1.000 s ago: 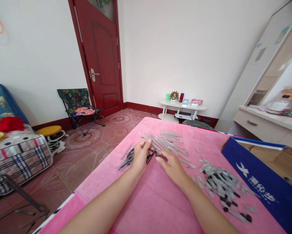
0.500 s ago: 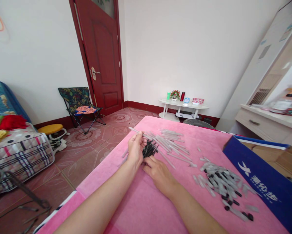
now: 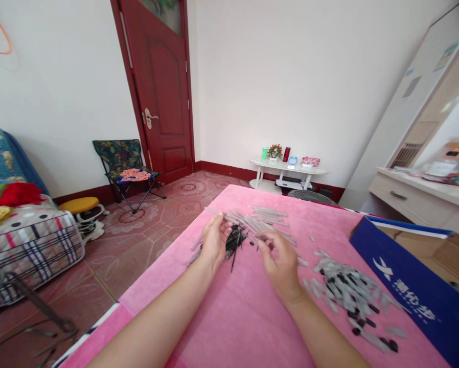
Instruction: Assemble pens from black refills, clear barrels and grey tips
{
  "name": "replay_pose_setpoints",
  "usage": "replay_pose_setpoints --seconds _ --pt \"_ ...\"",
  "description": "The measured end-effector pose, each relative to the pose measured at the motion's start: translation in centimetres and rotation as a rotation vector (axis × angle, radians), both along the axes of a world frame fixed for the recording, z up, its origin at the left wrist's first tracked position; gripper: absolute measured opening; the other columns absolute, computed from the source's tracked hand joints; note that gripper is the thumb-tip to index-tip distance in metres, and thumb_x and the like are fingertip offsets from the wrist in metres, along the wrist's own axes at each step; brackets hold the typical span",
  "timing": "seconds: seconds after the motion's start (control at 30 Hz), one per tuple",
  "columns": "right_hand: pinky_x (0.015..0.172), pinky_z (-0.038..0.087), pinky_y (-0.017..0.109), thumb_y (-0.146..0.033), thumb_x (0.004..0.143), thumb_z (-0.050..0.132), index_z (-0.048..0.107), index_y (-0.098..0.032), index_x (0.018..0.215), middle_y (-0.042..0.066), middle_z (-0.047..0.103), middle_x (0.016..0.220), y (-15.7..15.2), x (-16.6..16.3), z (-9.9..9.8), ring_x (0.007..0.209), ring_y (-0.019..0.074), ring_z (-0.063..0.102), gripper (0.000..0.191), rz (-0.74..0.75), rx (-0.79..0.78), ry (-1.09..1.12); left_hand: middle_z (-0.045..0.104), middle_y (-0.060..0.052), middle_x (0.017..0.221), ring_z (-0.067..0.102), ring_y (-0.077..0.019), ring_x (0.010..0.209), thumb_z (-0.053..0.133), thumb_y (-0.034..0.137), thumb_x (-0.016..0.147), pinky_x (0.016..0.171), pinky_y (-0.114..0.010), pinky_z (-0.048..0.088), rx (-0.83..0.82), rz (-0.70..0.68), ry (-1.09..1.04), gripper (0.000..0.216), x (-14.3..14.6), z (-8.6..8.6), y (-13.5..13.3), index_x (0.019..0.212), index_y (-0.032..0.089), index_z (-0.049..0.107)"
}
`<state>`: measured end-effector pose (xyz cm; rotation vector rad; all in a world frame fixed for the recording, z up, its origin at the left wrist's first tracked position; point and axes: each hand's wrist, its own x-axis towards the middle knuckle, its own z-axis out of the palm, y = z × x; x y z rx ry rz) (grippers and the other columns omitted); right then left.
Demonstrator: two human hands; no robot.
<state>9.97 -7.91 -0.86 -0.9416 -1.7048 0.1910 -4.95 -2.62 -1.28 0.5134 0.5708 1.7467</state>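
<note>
My left hand (image 3: pixel 215 240) is closed on a translucent pen barrel (image 3: pixel 211 210), whose end sticks out to the left past the fingertips. Just right of that hand lies a heap of thin black pen refills (image 3: pixel 235 244), with one pointing toward me. My right hand (image 3: pixel 281 260) is pinched over the cloth to the right of the heap; what sits between thumb and finger is too small to make out. Beyond both hands, translucent barrels (image 3: pixel 270 213) lie in loose rows. Clear caps (image 3: pixel 339 278) mixed with small black plugs (image 3: pixel 371 323) form a pile at the right.
A pink cloth (image 3: pixel 229 317) covers the table. At its right edge stands a blue open box (image 3: pixel 402 286). Behind are a low white table (image 3: pixel 287 166), a folding chair (image 3: pixel 124 158) and a red door (image 3: pixel 164 97). A yellow stool (image 3: pixel 79 204) is at the left.
My right hand has lifted away from the black refills and moved right and a little farther out. More of the refill heap shows now. My left hand keeps the barrel, slightly lower in view.
</note>
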Motion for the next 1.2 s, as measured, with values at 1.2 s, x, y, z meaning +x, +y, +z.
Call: replay_pose_setpoints --seconds 1.2 --pt "0.062 0.048 0.026 -0.03 0.073 0.057 0.055 -0.015 0.082 0.005 0.062 0.079 0.8 2.4 3.8 0.071 0.0141 0.059 0.017 -0.007 -0.148 0.621 0.066 -0.004 0.076 0.065 -0.0147 0.072 0.063 0.006 0.068 0.065 -0.02 0.054 -0.148 -0.277 -0.242 0.01 4.1 -0.9 -3.0 0.076 0.011 0.06"
